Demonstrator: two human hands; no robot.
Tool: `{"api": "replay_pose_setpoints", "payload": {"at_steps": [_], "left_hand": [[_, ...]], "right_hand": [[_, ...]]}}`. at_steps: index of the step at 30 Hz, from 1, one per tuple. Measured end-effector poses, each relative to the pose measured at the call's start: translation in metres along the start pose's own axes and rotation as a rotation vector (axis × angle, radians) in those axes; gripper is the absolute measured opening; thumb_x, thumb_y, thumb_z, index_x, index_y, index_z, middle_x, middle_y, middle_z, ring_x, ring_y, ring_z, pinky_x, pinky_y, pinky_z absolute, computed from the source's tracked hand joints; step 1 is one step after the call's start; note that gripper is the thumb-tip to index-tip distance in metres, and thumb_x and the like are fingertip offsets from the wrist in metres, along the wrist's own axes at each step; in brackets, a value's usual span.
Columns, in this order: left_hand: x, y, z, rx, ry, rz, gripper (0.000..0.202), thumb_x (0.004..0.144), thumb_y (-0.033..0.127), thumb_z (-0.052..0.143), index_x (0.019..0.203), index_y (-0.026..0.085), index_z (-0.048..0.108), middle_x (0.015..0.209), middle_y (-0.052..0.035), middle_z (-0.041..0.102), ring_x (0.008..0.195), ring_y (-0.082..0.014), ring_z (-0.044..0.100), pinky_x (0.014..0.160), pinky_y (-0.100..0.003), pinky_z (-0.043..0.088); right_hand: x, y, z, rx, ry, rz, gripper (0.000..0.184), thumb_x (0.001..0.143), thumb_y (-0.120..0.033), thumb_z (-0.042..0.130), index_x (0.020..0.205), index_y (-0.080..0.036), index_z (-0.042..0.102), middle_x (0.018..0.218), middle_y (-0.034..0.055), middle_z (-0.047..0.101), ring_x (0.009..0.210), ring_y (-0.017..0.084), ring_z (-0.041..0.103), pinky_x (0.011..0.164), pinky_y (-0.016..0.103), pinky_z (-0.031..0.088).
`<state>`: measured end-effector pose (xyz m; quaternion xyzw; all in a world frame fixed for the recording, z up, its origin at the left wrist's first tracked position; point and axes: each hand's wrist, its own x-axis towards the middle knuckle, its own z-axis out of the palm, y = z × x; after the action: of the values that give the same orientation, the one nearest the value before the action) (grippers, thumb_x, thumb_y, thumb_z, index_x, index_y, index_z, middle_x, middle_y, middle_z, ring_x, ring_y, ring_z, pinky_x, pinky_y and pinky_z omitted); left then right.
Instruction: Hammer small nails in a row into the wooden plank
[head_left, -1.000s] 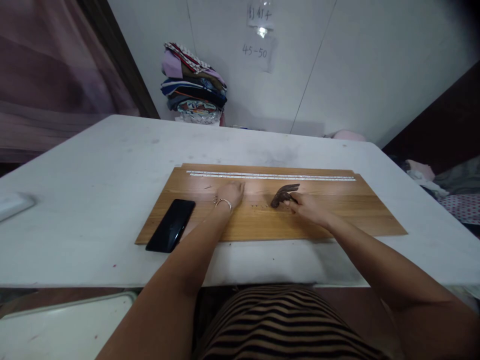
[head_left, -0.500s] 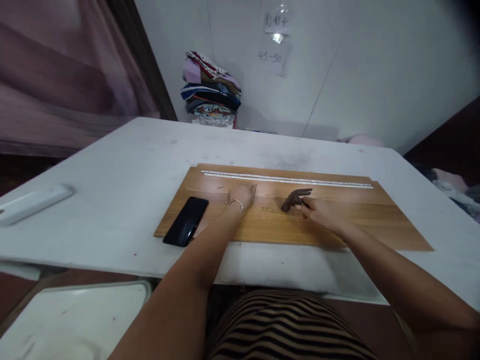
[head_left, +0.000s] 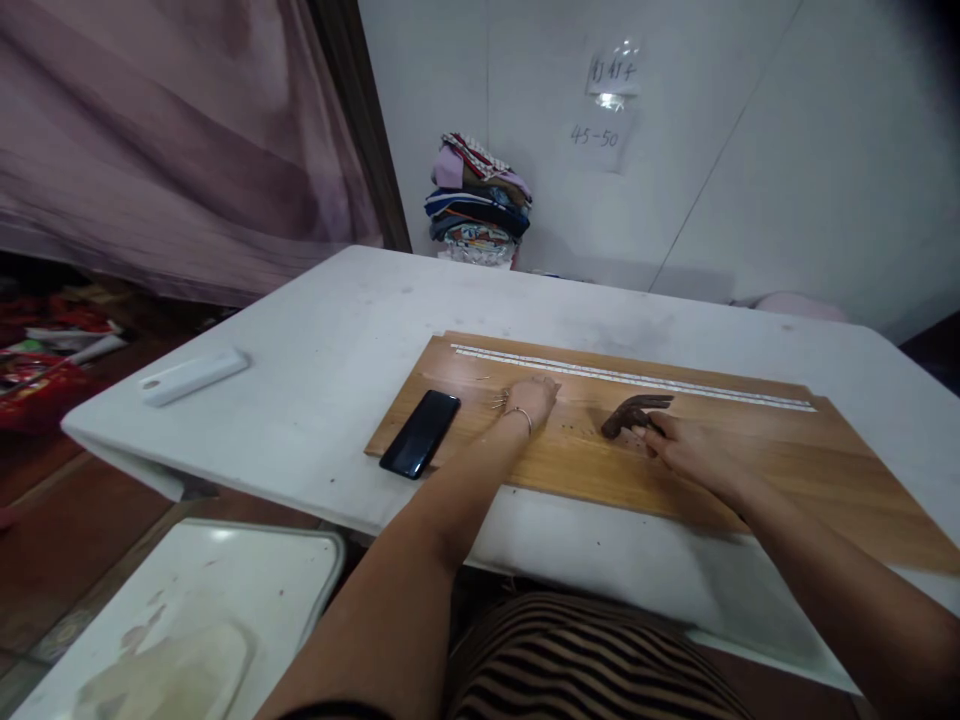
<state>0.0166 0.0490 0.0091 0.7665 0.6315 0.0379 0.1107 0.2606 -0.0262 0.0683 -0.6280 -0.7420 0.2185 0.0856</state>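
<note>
A long wooden board (head_left: 750, 470) lies on the white table (head_left: 315, 340). Along its far edge runs a thin silver strip (head_left: 637, 378). My left hand (head_left: 534, 397), with a bracelet at the wrist, rests knuckles-up on the board just below the strip, its fingers curled and close together. What it pinches, if anything, is hidden. My right hand (head_left: 686, 447) is closed around the handle of a dark claw hammer (head_left: 634, 411), whose head lies on the board. Small dark specks, perhaps nails, dot the board between my hands.
A black phone (head_left: 420, 447) lies at the board's left end. A white flat case (head_left: 193, 375) sits near the table's left corner. Folded clothes (head_left: 480, 200) are stacked against the back wall. A white stool top (head_left: 187, 620) stands below the table, left of my lap.
The camera has swung to the left, so board and hands sit further right in view. Both hands keep their places on the board, the right still on the hammer.
</note>
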Motion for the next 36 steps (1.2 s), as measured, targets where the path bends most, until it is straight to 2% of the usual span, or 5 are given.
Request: {"api": "replay_pose_setpoints", "payload": {"at_steps": [6, 15, 23, 29, 36], "left_hand": [[-0.030, 0.015, 0.004, 0.033, 0.086, 0.017, 0.038, 0.097, 0.013, 0.036, 0.118, 0.014, 0.068, 0.114, -0.0170, 0.068, 0.111, -0.0260, 0.062, 0.091, -0.039, 0.048], [-0.071, 0.014, 0.010, 0.021, 0.081, 0.097, 0.032, 0.099, 0.017, 0.037, 0.114, 0.016, 0.065, 0.115, -0.0136, 0.066, 0.111, -0.0250, 0.058, 0.092, -0.037, 0.046], [-0.063, 0.002, 0.005, 0.023, 0.113, 0.168, 0.029, 0.101, 0.028, 0.042, 0.107, 0.016, 0.068, 0.119, -0.0135, 0.065, 0.115, -0.0262, 0.056, 0.101, -0.040, 0.042], [-0.053, -0.004, 0.019, -0.040, 0.210, 0.193, 0.025, 0.099, 0.029, 0.047, 0.107, 0.015, 0.066, 0.128, -0.0138, 0.063, 0.123, -0.0259, 0.054, 0.109, -0.039, 0.040], [-0.049, -0.007, 0.024, -0.067, 0.256, 0.197, 0.021, 0.096, 0.026, 0.051, 0.104, 0.016, 0.067, 0.126, -0.0131, 0.065, 0.120, -0.0269, 0.057, 0.107, -0.040, 0.043]], "right_hand": [[0.001, 0.001, -0.002, 0.013, 0.003, 0.004, 0.030, 0.091, -0.044, 0.048, 0.074, -0.022, 0.059, 0.065, 0.0055, 0.066, 0.060, 0.020, 0.060, 0.058, 0.030, 0.041], [0.004, 0.009, 0.004, 0.016, 0.014, -0.020, 0.031, 0.091, -0.045, 0.049, 0.079, -0.020, 0.064, 0.068, 0.0059, 0.066, 0.064, 0.021, 0.060, 0.061, 0.031, 0.041], [0.003, -0.004, -0.006, 0.084, -0.014, 0.034, 0.027, 0.093, -0.039, 0.049, 0.087, -0.018, 0.066, 0.072, 0.0064, 0.068, 0.065, 0.021, 0.061, 0.064, 0.032, 0.045], [0.010, 0.004, 0.002, 0.055, -0.008, -0.019, 0.026, 0.093, -0.037, 0.052, 0.088, -0.017, 0.068, 0.073, 0.0060, 0.068, 0.068, 0.020, 0.061, 0.068, 0.030, 0.044], [0.009, 0.005, 0.002, 0.088, -0.019, 0.003, 0.025, 0.094, -0.037, 0.052, 0.089, -0.017, 0.066, 0.072, 0.0048, 0.067, 0.064, 0.017, 0.060, 0.063, 0.027, 0.043]]}}
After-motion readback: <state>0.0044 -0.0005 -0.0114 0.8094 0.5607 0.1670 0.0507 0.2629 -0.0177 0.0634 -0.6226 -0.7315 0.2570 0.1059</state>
